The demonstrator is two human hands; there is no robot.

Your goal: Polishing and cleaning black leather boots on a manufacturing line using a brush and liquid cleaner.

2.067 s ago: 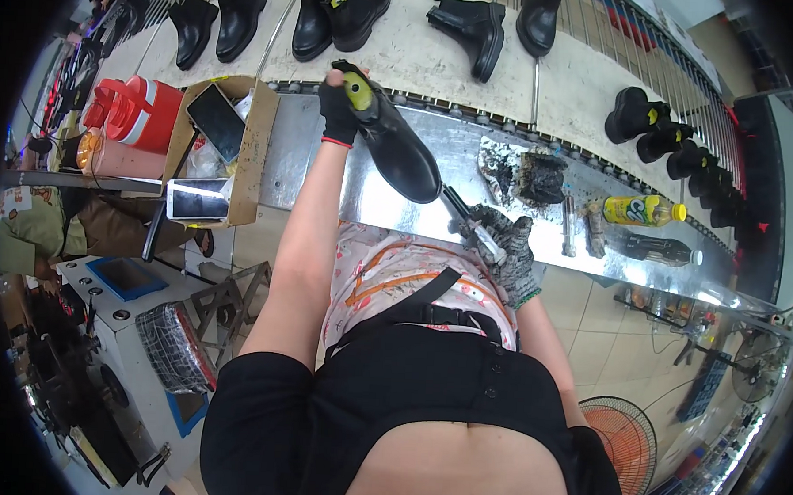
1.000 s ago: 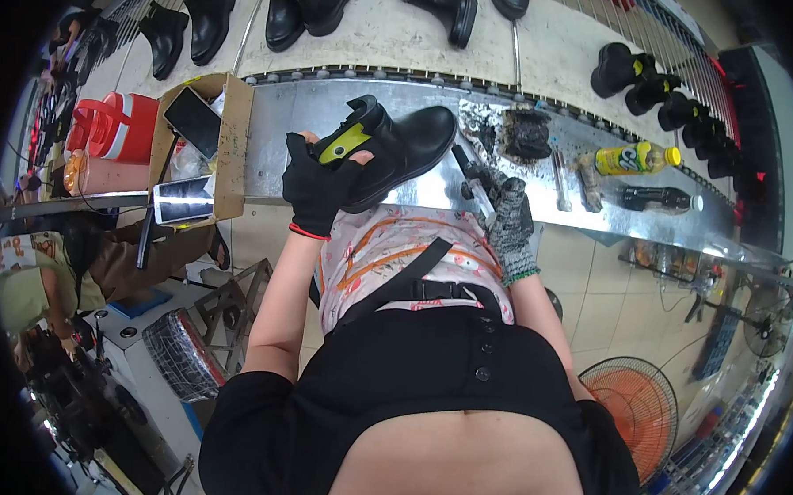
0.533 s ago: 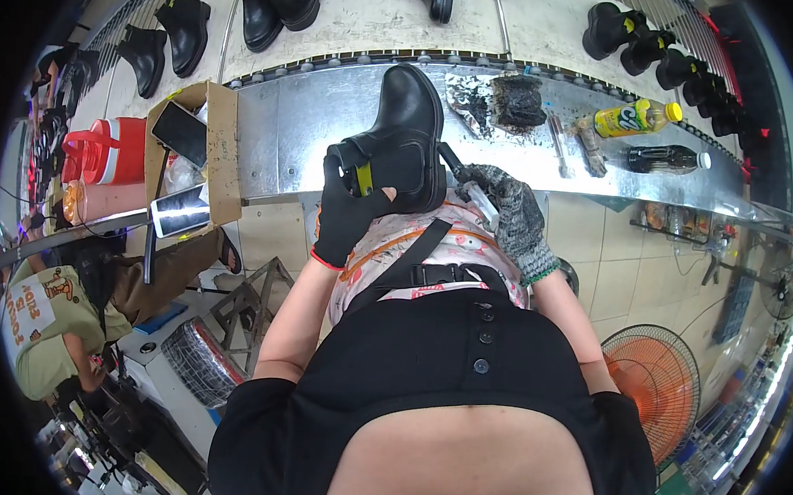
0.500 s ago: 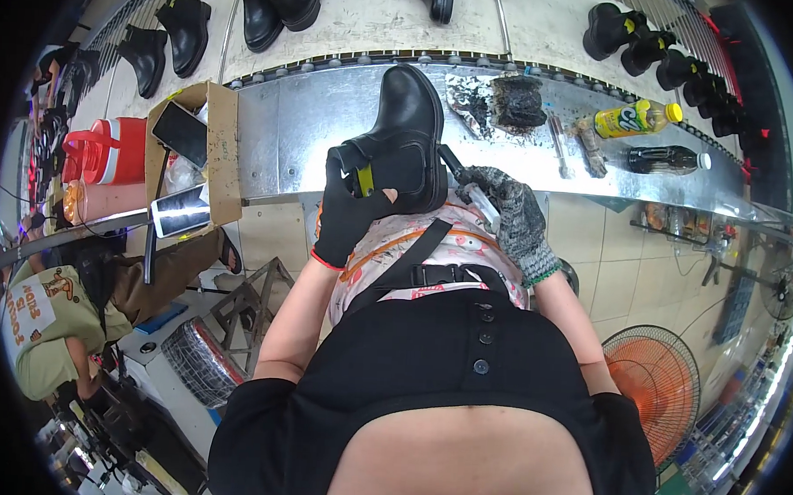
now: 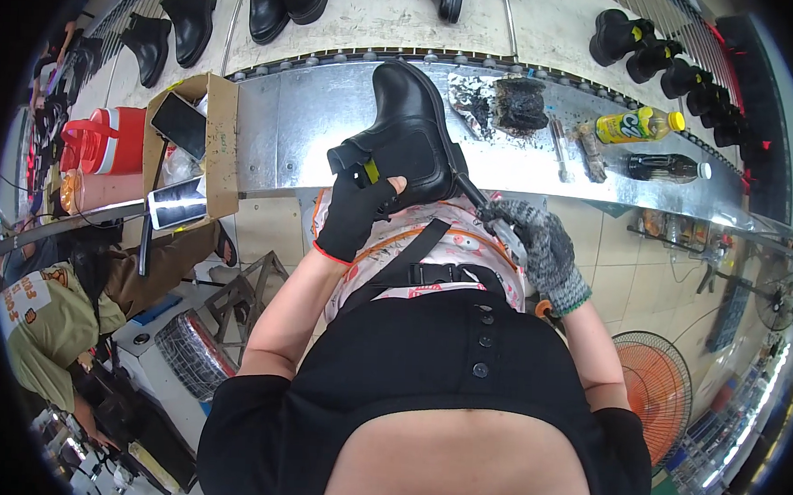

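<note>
Behind the tabletop (image 5: pixel 309 111) runs a conveyor (image 5: pixel 380 26) bearing boots (image 5: pixel 190 22). On the tabletop's right, one bottle (image 5: pixel 632 127) lies behind another bottle (image 5: pixel 664 168). Leftward, a box (image 5: pixel 222 147) holds two smartphones (image 5: pixel 180 125), a cooler jug (image 5: pixel 122 143) left of it. The ankle boot (image 5: pixel 410 146) is between the hands (image 5: pixel 354 215).

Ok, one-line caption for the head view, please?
Gloved left hand grips a black boot; gloved right hand holds a dark tool at its heel.

Lettering on yellow bottle (image 5: pixel 634 127), orange lettering on green shirt (image 5: pixel 46 331)
</note>
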